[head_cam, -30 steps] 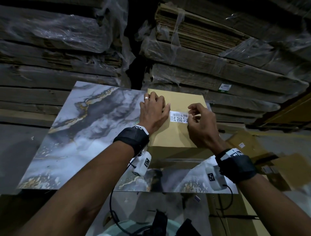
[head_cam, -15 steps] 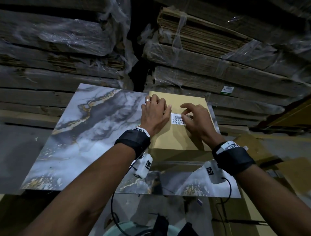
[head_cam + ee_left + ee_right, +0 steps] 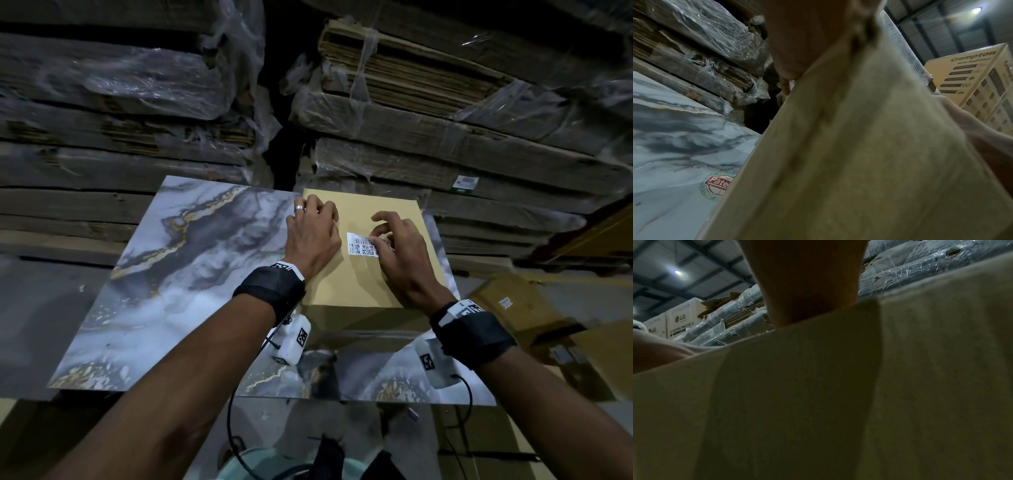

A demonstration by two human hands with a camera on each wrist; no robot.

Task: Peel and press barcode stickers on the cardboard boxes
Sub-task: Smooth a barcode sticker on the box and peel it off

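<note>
From the head camera I see the barcode sticker (image 3: 362, 244) lying on the top face of the cardboard box (image 3: 363, 284), just right of the frame's centre, and the box stands on the marble-patterned table (image 3: 178, 274). My left hand (image 3: 313, 236) lies flat on the box's left edge with its fingers fairly straight, steadying it. My right hand (image 3: 399, 246) has its fingers bent, fingertips down on the sticker's right end; it presses more than it grips. I judge the sticker to be thin, light and limp, tacky underneath, so it wants handling by an edge or corner and smoothing from one end to the other to avoid creases. The box looks stiff enough to take a firm press, and light, which is why a steadying palm helps.

Against the head picture of a second ago, the sticker's right end is no longer pinched up between finger and thumb; it now lies down on the cardboard, and the right hand has moved in over it. The left hand has hardly moved.

The left wrist camera shows the box's side filling the middle, blurred, the table at lower left and part of the palm at the top; the sticker is hidden.

The right wrist camera shows only the box's wall and a dark wrist above; I see no fingers there.
</note>
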